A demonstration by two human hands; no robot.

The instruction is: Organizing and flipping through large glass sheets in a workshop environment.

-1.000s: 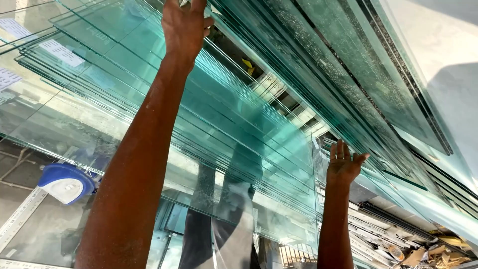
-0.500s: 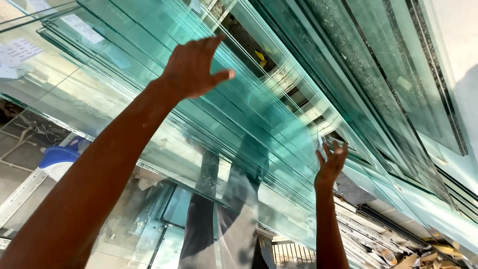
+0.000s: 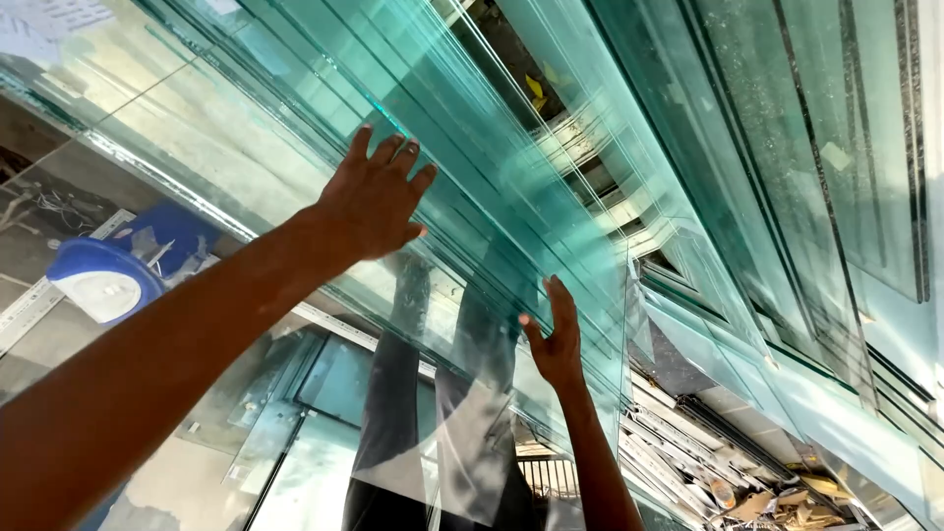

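A stack of large green-tinted glass sheets [image 3: 511, 147] leans across the view, edges fanned out. My left hand [image 3: 374, 197] lies flat on the front sheet, fingers apart, near the middle left. My right hand [image 3: 553, 339] presses its palm against the lower edge of the sheets, fingers up. Neither hand grips anything; both rest on glass. My legs and dark trousers [image 3: 433, 433] reflect in the pane below.
A blue and white round object [image 3: 103, 275] shows through the glass at the left. Metal frame strips and scrap pieces [image 3: 708, 472] lie at the lower right. More glass panels [image 3: 816, 197] stand at the right.
My left hand has come down and inward from the top of the sheets to the middle. My right hand has shifted left along the lower edge.
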